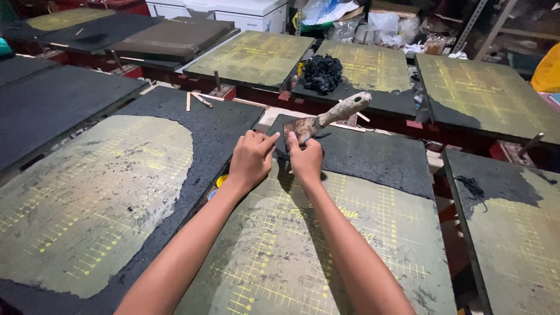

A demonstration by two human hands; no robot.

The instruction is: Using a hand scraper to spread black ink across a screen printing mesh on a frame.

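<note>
Scraper [332, 116], rusty-bladed, sits at frame centre, pinched by its blade in the right hand [306, 158] fingers. Left hand [252, 158] fingers curl together, forefinger touching the blade. The handle sticks up unsupported, so it could tip out or nick a fingertip over the board [373, 233].

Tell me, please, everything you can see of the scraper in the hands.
The scraper is a putty-knife type tool with a broad, flat blade, rusty and smeared, and a rounded pale handle, worn and stained. It is held above the board, blade low, handle slanting up and to the right. The right hand grips the blade from below; the left hand reaches its fingertips to the blade's left edge. Nothing else touches it.
</note>
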